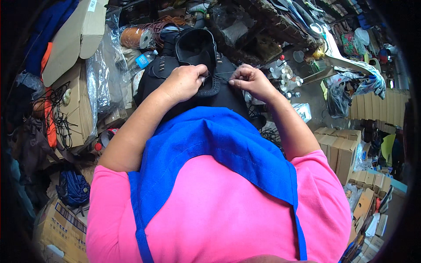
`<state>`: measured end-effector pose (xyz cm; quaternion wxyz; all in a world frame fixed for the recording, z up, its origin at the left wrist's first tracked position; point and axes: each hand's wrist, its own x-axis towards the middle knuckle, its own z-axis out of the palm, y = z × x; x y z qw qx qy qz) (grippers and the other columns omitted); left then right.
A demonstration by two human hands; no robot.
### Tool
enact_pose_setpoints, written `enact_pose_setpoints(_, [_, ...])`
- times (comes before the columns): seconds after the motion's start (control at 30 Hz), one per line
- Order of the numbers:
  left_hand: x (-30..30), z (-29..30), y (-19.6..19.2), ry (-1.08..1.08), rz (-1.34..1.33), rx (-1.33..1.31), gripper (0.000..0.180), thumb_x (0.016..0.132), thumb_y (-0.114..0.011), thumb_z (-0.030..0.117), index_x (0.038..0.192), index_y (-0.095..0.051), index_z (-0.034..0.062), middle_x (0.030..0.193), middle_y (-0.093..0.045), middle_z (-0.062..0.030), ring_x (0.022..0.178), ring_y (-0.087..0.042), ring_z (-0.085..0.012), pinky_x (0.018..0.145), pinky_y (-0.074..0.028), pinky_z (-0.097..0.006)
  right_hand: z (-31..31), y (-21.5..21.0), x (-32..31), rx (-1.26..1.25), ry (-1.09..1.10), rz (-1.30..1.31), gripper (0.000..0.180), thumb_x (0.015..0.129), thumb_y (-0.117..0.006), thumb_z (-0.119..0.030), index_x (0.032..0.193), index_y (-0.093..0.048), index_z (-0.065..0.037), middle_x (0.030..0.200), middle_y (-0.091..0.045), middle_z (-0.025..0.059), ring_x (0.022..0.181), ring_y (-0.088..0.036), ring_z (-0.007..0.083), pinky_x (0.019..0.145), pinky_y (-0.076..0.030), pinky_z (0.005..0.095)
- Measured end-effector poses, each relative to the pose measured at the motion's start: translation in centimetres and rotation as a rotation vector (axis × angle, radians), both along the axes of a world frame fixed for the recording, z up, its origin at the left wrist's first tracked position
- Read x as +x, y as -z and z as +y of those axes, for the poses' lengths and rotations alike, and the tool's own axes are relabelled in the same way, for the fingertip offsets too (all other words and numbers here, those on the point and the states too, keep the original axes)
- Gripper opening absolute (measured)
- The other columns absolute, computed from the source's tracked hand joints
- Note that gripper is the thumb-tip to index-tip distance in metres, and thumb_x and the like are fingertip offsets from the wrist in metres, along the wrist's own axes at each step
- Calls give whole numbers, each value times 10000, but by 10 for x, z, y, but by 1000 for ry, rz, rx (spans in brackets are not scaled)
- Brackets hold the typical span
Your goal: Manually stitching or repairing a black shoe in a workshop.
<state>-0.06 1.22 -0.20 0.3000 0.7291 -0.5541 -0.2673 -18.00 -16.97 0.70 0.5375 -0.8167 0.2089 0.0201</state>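
Observation:
What looks like a black boot (196, 49) lies over my dark-covered lap, its wide opening facing up. My left hand (185, 82) is closed on the edge of it, thumb and forefinger pinched together. Just to the right, my right hand (251, 81) pinches a thin dark thread (225, 73). That thread runs left from my fingertips to the boot's edge beside my left hand. Whether a needle is between the right fingertips is too small to tell. A blue apron (210, 127) covers my front below the hands.
A clear bottle with a blue label (147, 58) and an orange spool (136, 37) lie at the far left. Several small bottles (285, 76) stand right of my right hand. Cardboard (74, 48) leans at the left; boxes (340, 151) are stacked at the right.

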Motion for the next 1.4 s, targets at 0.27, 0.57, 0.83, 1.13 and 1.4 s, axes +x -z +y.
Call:
enact_pose_setpoints(0.27, [2,1,-5,9,7,-1,198,835,-559,92,1021,-598,39,919,-647,-198,886,-632,-358,768,-495,-399,-2,-51,6,-27,-94,21,111,810,-663,-75,773,-578,-14,859,-492,5,773,-499,77,670,-423,231])
enact_pose_setpoints(0.57, [2,-1,-6,20,-29,-9,185,836,-554,89,1008,-604,42,912,-645,-200,881,-627,-367,771,-496,-404,-15,-37,44,-596,-119,26,188,870,-642,-171,974,-576,-29,770,-618,128,684,-565,188,657,-476,329])
enact_pose_setpoints(0.83, [3,1,-6,6,-66,-8,177,833,-542,136,972,-637,82,902,-664,-169,875,-633,-353,787,-502,-436,-26,-29,33,-665,-75,95,220,841,-614,-87,1059,-607,-59,1001,-609,145,950,-615,274,820,-483,348])
enact_pose_setpoints(1.13, [0,4,-4,-16,-23,-78,184,824,-572,122,986,-616,48,894,-641,-195,855,-623,-366,750,-490,-416,-19,-16,25,-218,-116,53,433,805,-614,0,1231,-570,-63,1138,-559,70,1059,-549,180,955,-434,314])
enact_pose_setpoints(1.4, [0,7,-3,-28,-35,-113,189,822,-583,140,983,-618,49,896,-642,-187,848,-622,-365,744,-489,-417,-21,-47,19,-1,-65,31,113,915,-596,-134,936,-542,-37,807,-518,-54,756,-457,39,675,-418,224])
